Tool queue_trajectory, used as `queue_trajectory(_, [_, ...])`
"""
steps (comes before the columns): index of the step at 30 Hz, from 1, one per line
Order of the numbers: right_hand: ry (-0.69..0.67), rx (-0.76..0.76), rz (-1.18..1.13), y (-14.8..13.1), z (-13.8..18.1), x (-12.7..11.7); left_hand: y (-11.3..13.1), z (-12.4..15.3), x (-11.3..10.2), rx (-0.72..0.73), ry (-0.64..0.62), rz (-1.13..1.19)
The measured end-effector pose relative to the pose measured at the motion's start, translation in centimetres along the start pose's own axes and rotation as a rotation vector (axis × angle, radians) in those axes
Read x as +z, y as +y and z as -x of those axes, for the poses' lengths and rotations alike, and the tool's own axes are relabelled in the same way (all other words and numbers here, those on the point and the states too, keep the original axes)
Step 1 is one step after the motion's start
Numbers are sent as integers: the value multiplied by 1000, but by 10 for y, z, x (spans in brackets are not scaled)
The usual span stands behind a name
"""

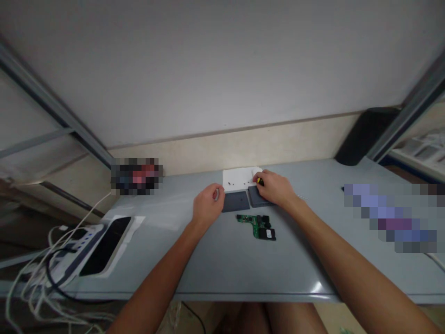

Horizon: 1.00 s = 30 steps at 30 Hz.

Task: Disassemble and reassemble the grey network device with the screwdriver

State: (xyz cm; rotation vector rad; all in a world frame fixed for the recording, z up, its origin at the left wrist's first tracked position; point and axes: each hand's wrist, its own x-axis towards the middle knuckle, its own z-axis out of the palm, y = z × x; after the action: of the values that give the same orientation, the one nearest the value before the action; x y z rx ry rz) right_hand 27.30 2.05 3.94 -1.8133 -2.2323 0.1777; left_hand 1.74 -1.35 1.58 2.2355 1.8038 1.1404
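My left hand (pixel 208 203) is closed, fingers curled in, beside the left edge of a flat dark grey panel (pixel 235 202); anything within it is too small to make out. In the fingers of my right hand (pixel 276 186) is a small yellow-and-black tool (pixel 260 181), apparently a screwdriver, mostly hidden by the hand. Under that hand lies a second dark grey casing part (pixel 257 198), partly covered. Behind both parts is a white sheet of paper (pixel 238 178) with several tiny dark screws (pixel 230 184) on it. A green circuit board (pixel 256 226) with black components lies nearer me.
On the left of the grey table (pixel 215 269) rest a black-screened phone (pixel 107 246) and a power strip (pixel 74 255) with tangled cables (pixel 41 273). A black cylinder (pixel 363 137) stands at the back right. Blurred items sit at both sides.
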Motion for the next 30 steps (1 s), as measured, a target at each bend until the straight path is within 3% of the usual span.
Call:
queue_trajectory(2, [-13, 1, 9, 2, -1, 1, -3, -1, 2, 91, 32, 20])
queue_trajectory(4, [-16, 6, 15, 3, -1, 0, 1, 3, 3, 287, -2, 84])
queue_trajectory(7, [-18, 20, 17, 3, -1, -1, 19, 15, 4, 557, -203, 187])
queue_trajectory(10, [-23, 44, 28, 1, -1, -3, 39, 30, 8, 704, -406, 220])
queue_trajectory(13, [-18, 84, 40, 1, -1, -4, 48, 40, 13, 709, -467, 247])
queue_trajectory(23, [-29, 210, 52, 3, -1, -5, 47, 39, 14, 724, -482, 297])
queue_trajectory(30, [-30, 266, 30, 4, -2, -4, 28, 22, 9, 588, -209, 245])
